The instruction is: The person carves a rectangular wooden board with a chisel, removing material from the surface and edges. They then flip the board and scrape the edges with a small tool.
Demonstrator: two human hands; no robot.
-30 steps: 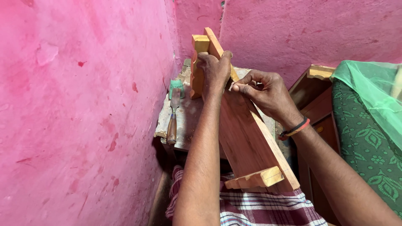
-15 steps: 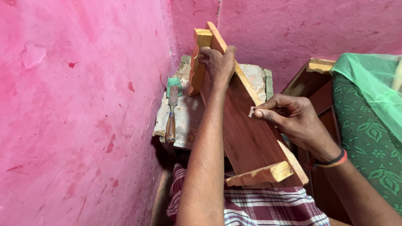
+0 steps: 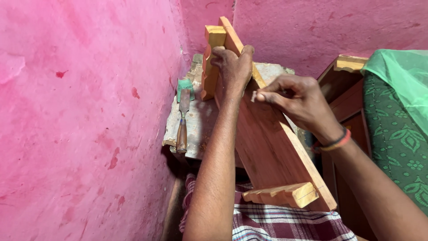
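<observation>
Head view, cramped corner between pink walls (image 3: 80, 111). A long wooden board (image 3: 272, 151) is propped on edge, slanting from the near right, over a checked cloth (image 3: 285, 225) on the lap, up to the far middle. Carved wooden brackets are fixed at both ends: one at the far top (image 3: 210, 62), one at the near bottom (image 3: 283, 195)

The left hand (image 3: 232, 67) is wrapped over the far upper edge of the board, fingers curled shut on it, just beside the top bracket. The right hand (image 3: 296, 100) is held at the board's upper edge, thumb and forefinger pressed together on a small nail (image 3: 253, 95); whether the tip touches the wood cannot be told. A band (image 3: 336, 140) is worn on the right wrist

Behind the board a worn stone slab (image 3: 196, 129) is seen, with a wood-handled chisel (image 3: 182, 122) lying on it and a small green object (image 3: 185, 85) at its far end. At the right, a brown wooden cabinet (image 3: 343, 89) and green patterned fabric (image 3: 397, 129) under green netting (image 3: 397, 71)

Handling, judged: the board is taken to be stiff, solid, moderately heavy and top-heavy when stood on edge, so a firm clamp across the long edge near the top suits it. The brackets look less sound to hold, being joined on. The nail is tiny and easily dropped; a fingertip pinch by the shank is needed
</observation>
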